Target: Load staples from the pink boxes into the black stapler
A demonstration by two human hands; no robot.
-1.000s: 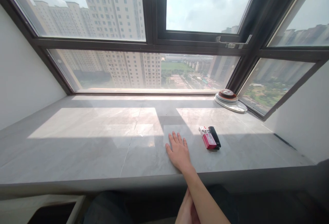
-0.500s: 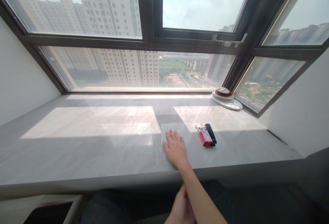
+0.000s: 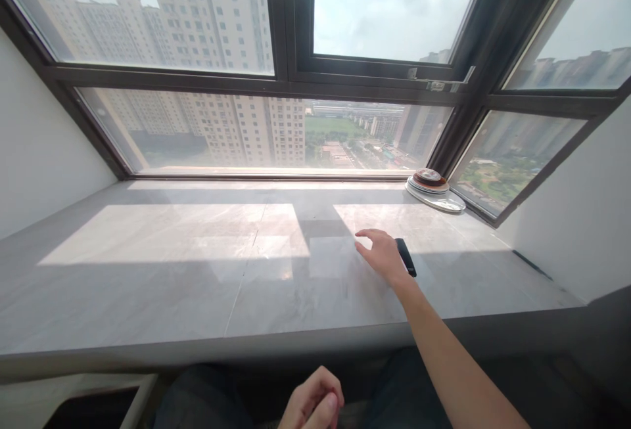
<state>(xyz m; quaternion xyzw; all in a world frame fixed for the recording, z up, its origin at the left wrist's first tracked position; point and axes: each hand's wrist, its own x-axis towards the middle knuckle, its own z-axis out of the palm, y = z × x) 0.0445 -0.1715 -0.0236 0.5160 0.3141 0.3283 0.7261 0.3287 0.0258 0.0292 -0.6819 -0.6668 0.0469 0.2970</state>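
Observation:
My right hand [image 3: 383, 255] reaches over the sill with thumb and index finger apart, nothing visible between them. It hovers over or beside the spot of the small red-and-white boxes, which it now hides. Just right of the hand, a slim black object [image 3: 407, 259] with rounded edges lies on the grey marble-look sill [image 3: 162, 291]. Whether the hand touches it or the boxes cannot be made out. Below the sill's front edge, near my lap, my left hand [image 3: 315, 401] is closed in a loose fist, and no object shows in it.
A stack of plates [image 3: 434, 190] stands in the back right corner against the dark window frame [image 3: 472, 110]. A short dark strip [image 3: 531, 263] lies along the right wall. At lower left is a pale open-topped piece of furniture [image 3: 73, 383].
My right hand has lifted from lying flat on the sill and moved right, over the boxes. My left hand has come out from under the right forearm and shifted left.

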